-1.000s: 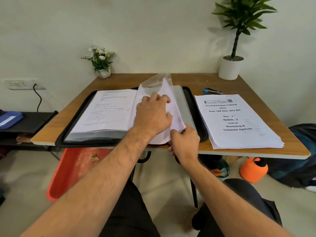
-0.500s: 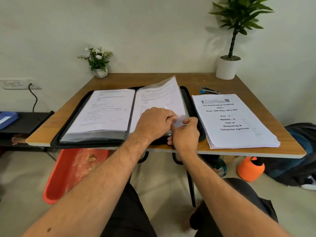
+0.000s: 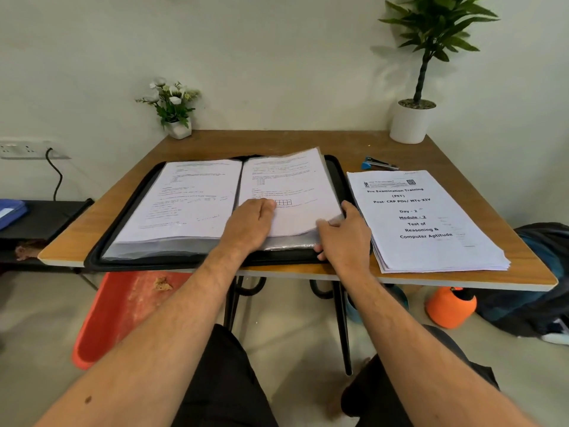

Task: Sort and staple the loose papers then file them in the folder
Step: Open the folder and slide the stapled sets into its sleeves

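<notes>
A black folder (image 3: 335, 167) with clear sleeves lies open on the wooden table (image 3: 277, 141). Printed sheets fill both sides. My left hand (image 3: 251, 224) rests flat on the lower part of the right-hand page (image 3: 292, 186). My right hand (image 3: 346, 232) grips the lower right corner of that page and its sleeve, thumb on top. To the right lies a stack of loose papers (image 3: 428, 223) titled "Pre Examination Training". A blue stapler (image 3: 377, 163) sits behind the stack.
A small white flower pot (image 3: 177, 121) stands at the back left, a tall potted plant (image 3: 412, 118) at the back right. Under the table are a red tub (image 3: 123, 309) and an orange bottle (image 3: 449, 306). A dark bag (image 3: 545, 272) lies on the floor at right.
The raised sleeve with its sheet has come down flat on the folder's right side. My left hand slid down and flattened on the page. My right hand shifted to its lower right corner.
</notes>
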The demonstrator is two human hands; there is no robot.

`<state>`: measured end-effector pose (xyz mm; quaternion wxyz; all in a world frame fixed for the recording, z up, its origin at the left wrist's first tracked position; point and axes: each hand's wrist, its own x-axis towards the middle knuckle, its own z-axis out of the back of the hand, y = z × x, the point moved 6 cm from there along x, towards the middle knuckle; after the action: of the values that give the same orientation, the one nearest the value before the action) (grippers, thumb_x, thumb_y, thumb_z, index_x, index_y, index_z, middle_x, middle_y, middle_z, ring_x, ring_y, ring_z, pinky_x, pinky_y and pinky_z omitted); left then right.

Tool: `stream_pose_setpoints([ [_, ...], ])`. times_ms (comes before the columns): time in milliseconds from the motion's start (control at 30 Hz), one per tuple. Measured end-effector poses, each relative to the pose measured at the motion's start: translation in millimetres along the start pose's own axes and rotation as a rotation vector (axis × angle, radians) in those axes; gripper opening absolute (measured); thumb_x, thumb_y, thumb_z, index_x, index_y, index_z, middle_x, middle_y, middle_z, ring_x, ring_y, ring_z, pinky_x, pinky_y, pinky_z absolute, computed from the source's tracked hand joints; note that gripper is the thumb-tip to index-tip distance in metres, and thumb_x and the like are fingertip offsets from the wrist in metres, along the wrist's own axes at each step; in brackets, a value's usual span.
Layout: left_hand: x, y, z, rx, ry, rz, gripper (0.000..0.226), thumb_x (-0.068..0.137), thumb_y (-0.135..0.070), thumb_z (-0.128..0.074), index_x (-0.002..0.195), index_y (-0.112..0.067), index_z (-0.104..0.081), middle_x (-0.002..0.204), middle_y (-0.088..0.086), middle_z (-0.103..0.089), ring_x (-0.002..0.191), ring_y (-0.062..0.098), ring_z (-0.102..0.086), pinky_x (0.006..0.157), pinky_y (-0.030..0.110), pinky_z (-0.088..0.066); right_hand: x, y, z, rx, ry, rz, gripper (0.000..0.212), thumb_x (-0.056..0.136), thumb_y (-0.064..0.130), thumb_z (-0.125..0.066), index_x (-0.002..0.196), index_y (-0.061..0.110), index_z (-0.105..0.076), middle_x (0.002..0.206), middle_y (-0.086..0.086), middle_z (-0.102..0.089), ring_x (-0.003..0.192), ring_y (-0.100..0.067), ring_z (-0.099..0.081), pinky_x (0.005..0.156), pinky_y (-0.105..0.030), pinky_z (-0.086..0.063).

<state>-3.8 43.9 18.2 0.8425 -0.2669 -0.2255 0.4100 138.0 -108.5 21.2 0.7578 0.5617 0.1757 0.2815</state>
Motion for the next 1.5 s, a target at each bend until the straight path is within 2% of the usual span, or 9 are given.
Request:
stream_pose_setpoints([
  [200,-9.1,4.5,1.4,-0.212,-0.132,-0.012,0.036,0.110,-0.032,-0.039,0.127,-0.021,-0.068,0.131,-0.007,-0.064,0.115,0.002,-0.049,0.098,0.019,-0.033,12.4,-4.1,-1.9,0.116,0.075,-0.109,0.002,0.093,0.006,-0.063,0.095,0.006,-0.061,0.068,-0.010,-0.072,0.048,-0.019,-0.067,0.046,-0.024,-0.054],
  [333,-9.0,6.4,2.6,-0.234,-0.169,-0.009,0.034,0.109,-0.029,-0.041,0.124,-0.020,-0.070,0.128,-0.006,-0.065,0.115,0.003,-0.051,0.097,0.018,-0.034,15.6,-4.7,-3.6,0.184,0.090,-0.091,0.006,0.093,0.008,-0.061,0.092,0.005,-0.067,0.064,-0.006,-0.072,0.061,-0.031,-0.072,0.059,-0.039,-0.062],
  [700,-15.9,9.1,-6.5,-0.266,-0.031,-0.023,0.030,0.102,-0.042,-0.055,0.116,-0.023,-0.073,0.119,-0.012,-0.068,0.114,0.006,-0.059,0.090,0.009,-0.037,13.3,-16.8,-11.9,0.258,0.072,-0.245,0.013,0.093,0.010,-0.060,0.093,0.002,-0.071,0.070,-0.011,-0.074,0.062,-0.025,-0.074,0.067,-0.039,-0.063],
  [867,-22.3,-15.7,-5.8,-0.173,0.150,-0.178,0.096,0.067,-0.067,-0.081,0.148,-0.032,-0.044,0.148,-0.011,-0.048,0.132,0.005,-0.044,0.109,0.028,-0.036,7.9,26.8,-20.0,0.397,0.220,-0.055,0.019,0.102,0.012,-0.052,0.107,0.012,-0.071,0.100,-0.005,-0.075,0.087,-0.021,-0.075,0.069,-0.031,-0.061],
  [933,-19.3,-25.9,3.7,-0.140,0.027,-0.219,0.089,0.075,-0.060,-0.081,0.149,-0.027,-0.043,0.143,-0.008,-0.053,0.126,0.005,-0.049,0.105,0.023,-0.039,6.9,55.8,-29.9,0.451,0.331,0.062,0.024,0.102,0.010,-0.051,0.108,0.019,-0.072,0.110,0.000,-0.074,0.101,-0.018,-0.071,0.077,-0.029,-0.060],
  [1033,-21.3,-24.0,38.3,-0.296,-0.385,-0.151,0.009,0.100,-0.027,-0.062,0.103,-0.019,-0.065,0.087,-0.010,-0.064,0.082,-0.001,-0.060,0.069,0.013,-0.042,4.0,85.0,-52.8,0.389,0.464,0.189,0.036,0.102,0.005,-0.050,0.124,0.028,-0.066,0.128,0.006,-0.068,0.117,-0.008,-0.063,0.094,-0.029,-0.056],
  [1100,-26.7,-9.4,54.5,-0.441,-0.562,0.009,0.025,0.103,-0.015,-0.054,0.079,-0.021,-0.057,0.071,-0.008,-0.055,0.065,-0.001,-0.051,0.058,0.015,-0.036,3.0,86.9,-66.1,0.283,0.439,0.189,0.041,0.100,0.000,-0.050,0.134,0.020,-0.061,0.130,0.003,-0.067,0.118,-0.006,-0.061,0.100,-0.033,-0.053],
  [1333,-55.7,61.3,73.0,-0.997,-0.936,0.601,0.019,0.100,-0.011,-0.051,0.103,-0.011,-0.069,0.099,0.000,-0.071,0.096,0.021,-0.069,0.071,0.024,-0.053,-7.7,55.0,-94.8,0.049,0.375,0.092,0.041,0.096,0.003,-0.052,0.133,0.018,-0.062,0.124,0.006,-0.065,0.116,-0.009,-0.060,0.107,-0.038,-0.049],
  [1500,-79.2,72.8,73.1,-1.114,-1.066,0.807,0.067,0.097,0.000,-0.054,0.155,-0.013,-0.025,0.149,0.016,-0.045,0.126,0.033,-0.057,0.101,0.034,-0.049,-14.0,40.1,-96.3,-0.002,0.379,0.072,0.041,0.094,0.004,-0.055,0.129,0.023,-0.065,0.123,0.007,-0.066,0.110,-0.008,-0.063,0.097,-0.032,-0.055],
])
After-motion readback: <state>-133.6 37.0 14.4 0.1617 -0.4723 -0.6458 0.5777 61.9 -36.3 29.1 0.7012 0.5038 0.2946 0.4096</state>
